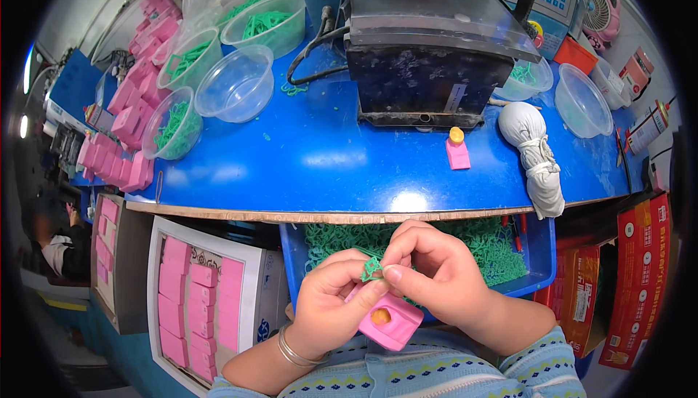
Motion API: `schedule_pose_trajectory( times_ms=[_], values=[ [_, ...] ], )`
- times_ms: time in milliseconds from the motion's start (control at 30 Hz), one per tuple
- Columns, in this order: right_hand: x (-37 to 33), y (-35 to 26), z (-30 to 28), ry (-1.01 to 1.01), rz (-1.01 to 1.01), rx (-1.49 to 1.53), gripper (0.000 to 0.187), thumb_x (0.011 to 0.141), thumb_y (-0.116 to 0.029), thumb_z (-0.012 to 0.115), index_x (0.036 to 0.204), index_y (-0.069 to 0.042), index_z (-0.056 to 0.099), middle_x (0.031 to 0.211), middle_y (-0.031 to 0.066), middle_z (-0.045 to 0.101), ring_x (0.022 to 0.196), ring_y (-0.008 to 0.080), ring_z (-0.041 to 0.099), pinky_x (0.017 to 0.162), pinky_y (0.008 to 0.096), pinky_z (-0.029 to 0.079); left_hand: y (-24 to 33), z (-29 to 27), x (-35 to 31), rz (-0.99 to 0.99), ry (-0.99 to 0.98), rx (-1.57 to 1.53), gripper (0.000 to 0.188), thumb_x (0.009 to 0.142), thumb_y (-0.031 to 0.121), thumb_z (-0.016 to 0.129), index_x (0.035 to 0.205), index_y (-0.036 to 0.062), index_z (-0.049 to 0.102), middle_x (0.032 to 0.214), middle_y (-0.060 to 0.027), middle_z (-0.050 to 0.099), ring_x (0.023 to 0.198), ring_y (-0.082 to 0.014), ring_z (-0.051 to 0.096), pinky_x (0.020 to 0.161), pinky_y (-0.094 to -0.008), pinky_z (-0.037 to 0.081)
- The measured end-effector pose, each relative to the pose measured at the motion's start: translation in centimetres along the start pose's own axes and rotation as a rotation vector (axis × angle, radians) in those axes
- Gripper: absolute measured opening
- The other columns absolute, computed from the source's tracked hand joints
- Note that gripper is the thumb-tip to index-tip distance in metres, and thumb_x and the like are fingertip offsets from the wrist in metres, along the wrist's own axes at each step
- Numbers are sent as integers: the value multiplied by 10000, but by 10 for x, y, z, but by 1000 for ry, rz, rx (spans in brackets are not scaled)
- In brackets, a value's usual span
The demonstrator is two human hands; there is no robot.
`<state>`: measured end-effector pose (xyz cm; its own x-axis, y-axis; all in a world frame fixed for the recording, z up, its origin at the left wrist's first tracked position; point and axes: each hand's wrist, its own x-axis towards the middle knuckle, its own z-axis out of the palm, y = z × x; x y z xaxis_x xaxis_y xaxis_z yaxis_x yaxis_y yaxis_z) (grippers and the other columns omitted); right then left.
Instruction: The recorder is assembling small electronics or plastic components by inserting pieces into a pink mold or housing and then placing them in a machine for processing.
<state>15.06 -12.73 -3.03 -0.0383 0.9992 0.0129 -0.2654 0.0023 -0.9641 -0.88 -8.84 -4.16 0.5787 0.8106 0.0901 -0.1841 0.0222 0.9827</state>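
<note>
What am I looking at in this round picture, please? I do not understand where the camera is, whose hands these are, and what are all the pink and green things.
The camera sits on a person's head and looks down, so the lens bends the edges into a circle. The two hands at the bottom are that person's own. The left hand holds a pink block with an orange dot set in it. Both hands pinch a small green rubbery piece just above the block; the right hand grips it with the fingertips. Under the hands, a blue bin is full of similar green pieces.

Beyond lies a blue table. On it stand a black machine, clear plastic bowls, some with green pieces, rows of pink blocks, one single pink block with an orange top, and a tied white cloth bundle.
</note>
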Motion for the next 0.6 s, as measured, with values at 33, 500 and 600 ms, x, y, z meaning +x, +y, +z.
schedule_pose_trajectory(
  times_ms=[33,500,600],
  values=[
    [0,0,-1,4,1,-2,79,807,-68,599,876,-34,578,817,4,488,707,55,435,627,196,371,-1,1,1,-1,-3,-3,110,795,-53,577,901,-28,598,851,-66,536,731,-93,497,617,-205,388],
    [-1,3,-7,-145,193,440,102,852,-65,570,939,-17,551,767,-29,510,691,17,464,613,159,381,-1,3,4,18,-24,-30,104,783,-31,601,884,-7,604,818,-59,553,713,-99,509,603,-210,389],
    [-1,1,-6,-148,208,422,110,850,-64,572,945,-13,552,773,-23,519,696,20,473,616,163,387,0,2,3,48,-28,83,105,775,-27,612,878,-4,605,808,-60,556,700,-103,508,597,-214,390]
  ],
)
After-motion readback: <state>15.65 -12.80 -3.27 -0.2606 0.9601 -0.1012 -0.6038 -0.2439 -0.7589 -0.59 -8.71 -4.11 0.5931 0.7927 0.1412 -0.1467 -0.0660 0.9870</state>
